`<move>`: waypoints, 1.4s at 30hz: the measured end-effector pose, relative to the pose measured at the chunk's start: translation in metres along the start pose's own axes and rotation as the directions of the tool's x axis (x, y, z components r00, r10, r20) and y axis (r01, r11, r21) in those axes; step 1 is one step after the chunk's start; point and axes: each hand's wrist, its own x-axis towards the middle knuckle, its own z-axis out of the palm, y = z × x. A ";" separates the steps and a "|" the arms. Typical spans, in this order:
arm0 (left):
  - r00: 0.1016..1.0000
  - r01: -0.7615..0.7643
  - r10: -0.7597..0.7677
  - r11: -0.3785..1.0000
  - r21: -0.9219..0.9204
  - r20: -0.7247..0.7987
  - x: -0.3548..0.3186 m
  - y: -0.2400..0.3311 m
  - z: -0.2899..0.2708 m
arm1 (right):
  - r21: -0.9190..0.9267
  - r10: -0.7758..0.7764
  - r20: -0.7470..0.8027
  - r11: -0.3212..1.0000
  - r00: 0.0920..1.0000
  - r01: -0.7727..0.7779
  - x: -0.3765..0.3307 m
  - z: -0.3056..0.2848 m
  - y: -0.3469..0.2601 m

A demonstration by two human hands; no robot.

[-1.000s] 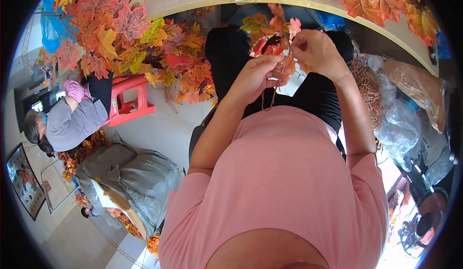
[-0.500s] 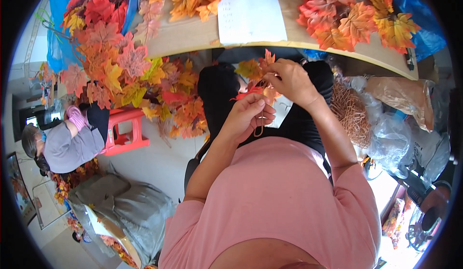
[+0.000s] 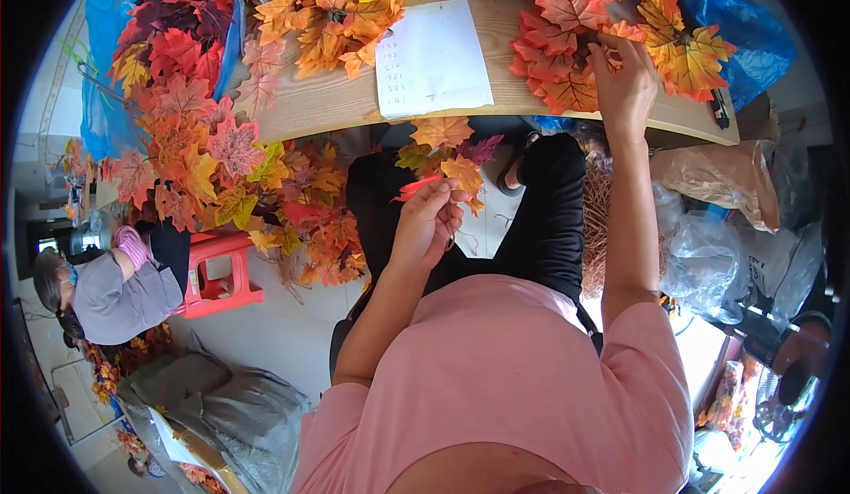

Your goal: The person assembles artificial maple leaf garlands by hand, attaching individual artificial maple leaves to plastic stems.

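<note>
Over my lap, my left hand (image 3: 431,219) is closed on the stem end of a small spray of artificial maple leaves (image 3: 462,175). The spray carries orange, yellow-green, purple and red leaves. My right hand (image 3: 629,87) reaches over the table's right side. Its bent fingers pinch at a pile of red-orange artificial maple leaves (image 3: 562,3), and the fingertips are partly among them. A white sheet of paper with handwriting (image 3: 434,65) lies on the wooden table (image 3: 297,104) between the leaf piles.
Orange leaves (image 3: 341,29) lie left of the paper. More leaves (image 3: 199,162) spill from a blue bag (image 3: 106,109). Brown twine-like strands (image 3: 598,228) and clear plastic bags (image 3: 704,259) are at my right. A red stool (image 3: 217,277) and another person (image 3: 124,281) are at left.
My right hand has left the spray and moved up and right to the leaf pile on the table. My left hand still holds the spray, now slightly farther left. The whole view has shifted somewhat.
</note>
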 end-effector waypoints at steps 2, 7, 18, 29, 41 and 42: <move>1.000 -0.003 0.003 1.000 0.018 0.007 0.000 -0.001 0.002 | 0.008 -0.001 0.027 1.000 1.000 0.001 0.001 0.001 0.005; 0.998 -0.008 0.010 0.999 0.034 -0.059 0.000 0.001 0.001 | 0.278 0.210 0.015 0.938 0.978 -0.206 0.014 -0.005 -0.001; 0.999 -0.032 0.036 0.991 0.131 -0.026 -0.001 0.002 0.006 | 0.578 0.181 -0.136 0.813 0.974 -0.070 0.020 -0.022 -0.002; 0.981 -0.174 0.183 0.975 0.137 -0.057 0.000 0.003 0.002 | 0.365 -0.311 0.620 0.927 0.720 0.086 -0.094 -0.056 -0.108; 0.970 -0.225 0.240 0.948 0.225 -0.038 -0.003 0.002 0.009 | 0.436 -0.023 0.867 0.522 0.499 -0.733 -0.133 -0.010 -0.101; 0.971 -0.223 0.237 0.949 0.223 -0.036 -0.003 0.003 0.008 | 0.404 -0.016 0.883 0.537 0.470 -0.741 -0.132 -0.011 -0.101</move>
